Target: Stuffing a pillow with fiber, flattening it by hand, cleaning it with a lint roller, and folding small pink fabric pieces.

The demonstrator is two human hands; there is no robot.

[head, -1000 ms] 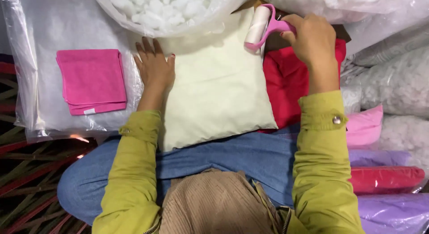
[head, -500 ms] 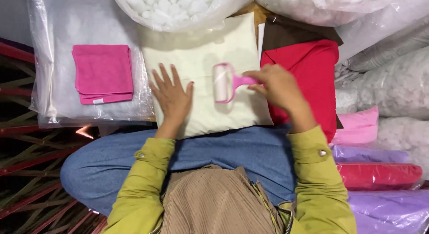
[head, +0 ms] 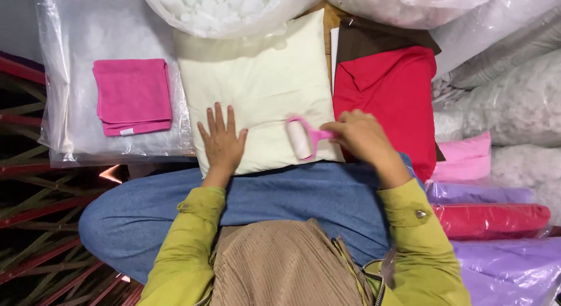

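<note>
— Where's the roller?

— I see the pink lint roller (head: 302,137) near the cream pillow (head: 261,90)'s lower edge, pinched in the right hand (head: 361,135)'s grip; left hand (head: 222,142) spread flat beside.

— Room?

— Pillow's upper half lies free; its top edge hides under a stuffing bag (head: 225,11).

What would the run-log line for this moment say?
left hand: flat on cream pillow | right hand: holds pink lint roller on pillow's near edge | beside: red fabric, folded pink cloth
</note>
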